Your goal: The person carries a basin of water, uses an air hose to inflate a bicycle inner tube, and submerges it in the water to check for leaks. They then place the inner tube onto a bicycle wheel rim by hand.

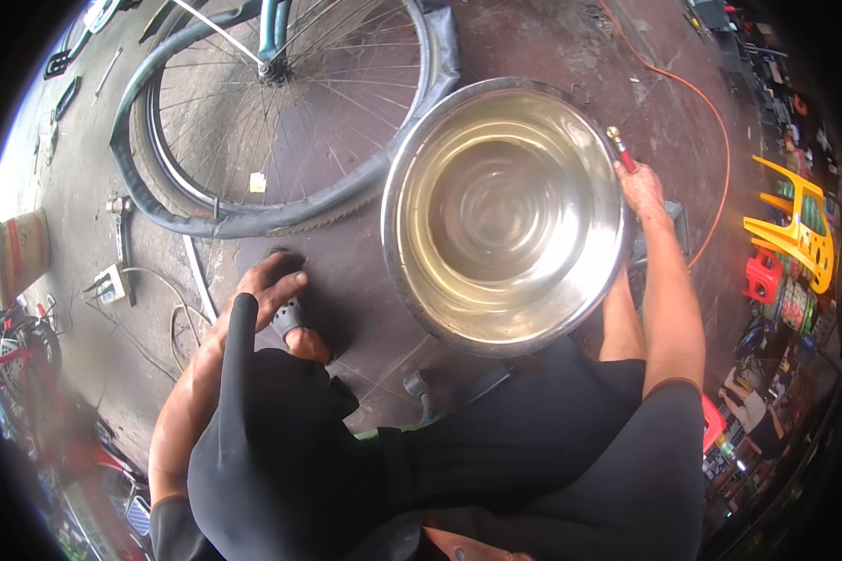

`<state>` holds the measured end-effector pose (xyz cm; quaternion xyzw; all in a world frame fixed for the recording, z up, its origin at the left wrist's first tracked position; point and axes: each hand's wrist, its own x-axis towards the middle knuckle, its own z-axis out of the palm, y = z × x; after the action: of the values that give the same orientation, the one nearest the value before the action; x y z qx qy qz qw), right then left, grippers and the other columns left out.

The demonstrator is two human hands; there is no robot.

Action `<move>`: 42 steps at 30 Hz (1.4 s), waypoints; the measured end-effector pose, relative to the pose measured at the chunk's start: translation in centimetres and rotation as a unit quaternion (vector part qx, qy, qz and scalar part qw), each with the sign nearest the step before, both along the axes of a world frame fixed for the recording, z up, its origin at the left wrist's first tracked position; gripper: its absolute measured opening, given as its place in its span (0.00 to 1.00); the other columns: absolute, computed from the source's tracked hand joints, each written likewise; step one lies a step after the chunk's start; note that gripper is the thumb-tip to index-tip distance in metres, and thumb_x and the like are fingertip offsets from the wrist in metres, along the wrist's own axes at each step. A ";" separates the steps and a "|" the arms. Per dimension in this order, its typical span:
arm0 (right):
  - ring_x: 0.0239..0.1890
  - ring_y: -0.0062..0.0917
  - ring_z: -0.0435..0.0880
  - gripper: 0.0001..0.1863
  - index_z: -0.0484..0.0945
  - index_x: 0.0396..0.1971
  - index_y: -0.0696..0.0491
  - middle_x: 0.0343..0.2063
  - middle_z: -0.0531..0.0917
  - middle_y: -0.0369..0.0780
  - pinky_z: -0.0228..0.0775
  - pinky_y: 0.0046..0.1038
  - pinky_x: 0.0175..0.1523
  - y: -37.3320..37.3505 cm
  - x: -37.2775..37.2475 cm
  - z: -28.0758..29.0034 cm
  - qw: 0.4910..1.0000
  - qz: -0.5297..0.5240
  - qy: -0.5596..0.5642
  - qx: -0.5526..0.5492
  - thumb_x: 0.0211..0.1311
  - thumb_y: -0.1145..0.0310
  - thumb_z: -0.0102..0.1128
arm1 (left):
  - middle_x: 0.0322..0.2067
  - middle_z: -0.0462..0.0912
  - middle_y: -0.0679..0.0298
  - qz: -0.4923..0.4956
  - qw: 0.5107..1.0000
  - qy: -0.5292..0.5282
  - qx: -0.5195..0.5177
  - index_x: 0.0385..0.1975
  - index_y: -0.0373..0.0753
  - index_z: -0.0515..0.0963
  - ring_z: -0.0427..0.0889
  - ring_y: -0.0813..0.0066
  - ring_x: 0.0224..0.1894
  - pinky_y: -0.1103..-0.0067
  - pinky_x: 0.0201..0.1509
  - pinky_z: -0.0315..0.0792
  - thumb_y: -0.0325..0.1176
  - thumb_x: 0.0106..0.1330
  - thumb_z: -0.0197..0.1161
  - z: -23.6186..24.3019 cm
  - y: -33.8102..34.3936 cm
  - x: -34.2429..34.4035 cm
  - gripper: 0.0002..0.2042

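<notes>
A large shiny steel basin with some clear liquid in it sits before me, right of the middle. At its right rim, my right hand is closed round a red-handled air chuck whose brass tip points up and away. Whether that hand also touches the rim I cannot tell. My left hand hovers over my foot, fingers loosely apart and nothing in them. Beyond it lies a spoked bicycle wheel, with a dark inner tube hanging loose round its rim and passing behind the basin.
An orange hose curves over the floor at the right. Further right are a yellow plastic stool and a red one. A hammer, a white power socket block with a cord, and a brown bin stand leftward.
</notes>
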<state>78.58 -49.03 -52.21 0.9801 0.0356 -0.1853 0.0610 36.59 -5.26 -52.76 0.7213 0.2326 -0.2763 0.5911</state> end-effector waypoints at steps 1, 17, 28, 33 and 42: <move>0.51 0.45 0.78 0.22 0.80 0.49 0.44 0.45 0.82 0.49 0.69 0.42 0.56 0.1 -0.5 0.0 1.000 -0.005 0.001 -0.003 0.63 0.47 0.52 | 0.47 0.78 0.43 0.000 1.000 0.014 -0.001 0.59 0.28 0.66 0.79 0.56 0.49 0.69 0.52 0.72 0.51 0.64 0.57 1.0 -1.9 2.8 0.33; 0.48 0.49 0.79 0.21 0.82 0.42 0.51 0.40 0.82 0.53 0.70 0.43 0.53 -1.3 -9.8 1.5 0.999 0.002 0.034 0.036 0.63 0.51 0.52 | 0.34 0.82 0.57 0.011 0.986 0.024 -0.162 0.47 0.31 0.77 0.81 0.71 0.33 0.76 0.38 0.77 0.37 0.63 0.60 -0.4 -3.8 3.6 0.18; 0.45 0.48 0.80 0.20 0.84 0.38 0.54 0.36 0.83 0.53 0.71 0.42 0.52 0.8 -15.2 2.6 0.996 0.054 0.058 0.046 0.60 0.52 0.56 | 0.31 0.83 0.57 -0.005 0.984 0.091 -0.155 0.44 0.31 0.78 0.83 0.68 0.31 0.74 0.36 0.78 0.36 0.63 0.60 -0.7 -2.2 -3.2 0.15; 0.46 0.47 0.80 0.19 0.84 0.38 0.52 0.38 0.83 0.53 0.71 0.42 0.52 2.8 -16.6 2.6 0.993 0.070 0.092 0.034 0.59 0.52 0.57 | 0.28 0.81 0.62 -0.027 0.987 -0.056 -0.146 0.42 0.34 0.78 0.77 0.78 0.25 0.80 0.27 0.68 0.32 0.62 0.61 -0.9 -1.4 -7.3 0.11; 0.46 0.45 0.80 0.18 0.84 0.40 0.51 0.38 0.83 0.51 0.70 0.41 0.53 5.9 -18.9 3.2 0.983 0.128 0.129 -0.002 0.61 0.53 0.57 | 0.37 0.81 0.58 -0.127 0.954 -0.239 -0.127 0.44 0.33 0.77 0.80 0.72 0.34 0.74 0.35 0.71 0.40 0.65 0.59 -1.1 1.2 -11.6 0.17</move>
<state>59.71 -43.11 -49.01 0.9353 0.1677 -0.3009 0.0813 25.01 -4.01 -53.86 0.7090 -0.0456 -0.1962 0.6758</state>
